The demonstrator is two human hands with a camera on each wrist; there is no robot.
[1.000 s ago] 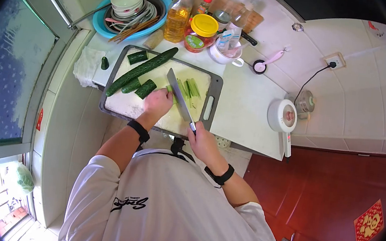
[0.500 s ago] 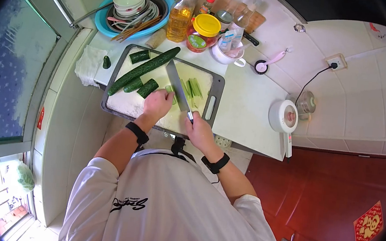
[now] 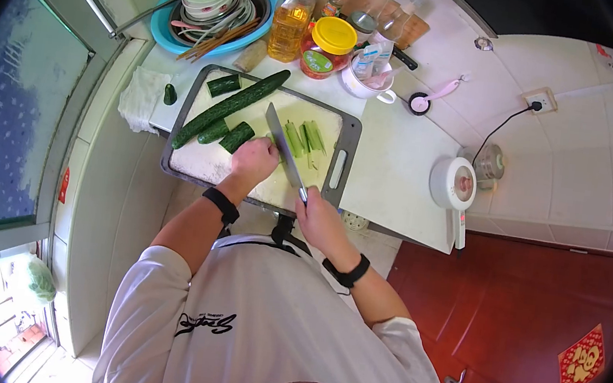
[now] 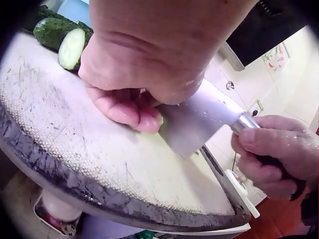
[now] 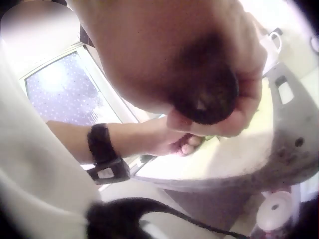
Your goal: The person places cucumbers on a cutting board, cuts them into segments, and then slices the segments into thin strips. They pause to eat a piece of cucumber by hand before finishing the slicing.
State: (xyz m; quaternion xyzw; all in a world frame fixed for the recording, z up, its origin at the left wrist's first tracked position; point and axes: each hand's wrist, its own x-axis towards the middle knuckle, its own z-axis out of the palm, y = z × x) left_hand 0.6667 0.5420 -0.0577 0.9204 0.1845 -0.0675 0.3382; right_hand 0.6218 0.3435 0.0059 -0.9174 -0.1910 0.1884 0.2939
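My right hand (image 3: pixel 324 225) grips the handle of a broad-bladed kitchen knife (image 3: pixel 288 148), its blade slanting across the cutting board (image 3: pixel 200 166). Close to the blade's left side, my left hand (image 3: pixel 255 160) has its fingers curled over a cucumber piece (image 4: pixel 161 121); only a sliver of pale green shows at the fingertips, the rest hidden. Several cucumber sticks (image 3: pixel 314 136) lie right of the blade. Left of my left hand are a whole cucumber (image 3: pixel 234 109) and dark green chunks, one cut chunk (image 3: pixel 238 137) close to my knuckles.
Behind the board stand an oil bottle (image 3: pixel 289 31), a yellow-lidded jar (image 3: pixel 331 37) and a white cup (image 3: pixel 368 85). A blue basin (image 3: pixel 161 23) with bowls and chopsticks is at back left. A small white pot (image 3: pixel 447 183) stands on the right. A cucumber end (image 3: pixel 170 94) lies near a white cloth (image 3: pixel 140 101).
The knife slid forward, then drew back a little toward me, in my right hand. My left hand stays at the cucumber piece, which is now more hidden. The whole view has shifted slightly.
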